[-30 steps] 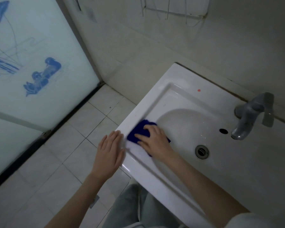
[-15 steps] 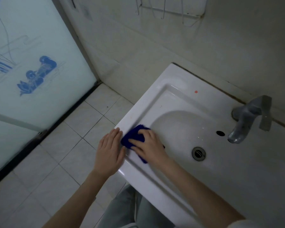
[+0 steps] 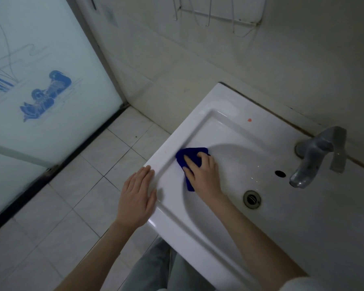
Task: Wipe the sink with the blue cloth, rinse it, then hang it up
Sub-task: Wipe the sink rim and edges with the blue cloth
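Note:
A white sink [image 3: 208, 101] fills the right half of the head view. The dark blue cloth [image 3: 187, 153] lies bunched on the sink's inner left slope, just inside the rim. My right hand [image 3: 204, 175] sits on top of the cloth with bent fingers gripping it and presses it against the porcelain; part of the cloth is hidden under the palm. My left hand [image 3: 138, 194] rests flat on the sink's left rim, fingers straight, holding nothing.
A grey tap [image 3: 315, 156] stands at the sink's back right, above the overflow hole [image 3: 280, 173] and drain [image 3: 252, 199]. A wire rack [image 3: 219, 17] hangs on the wall above. A frosted glass door [image 3: 40, 80] closes the left side, beyond the tiled floor [image 3: 82, 196].
My right hand has slid the cloth along the sink's left inner edge, away from me toward the back wall. My left hand has stayed on the rim.

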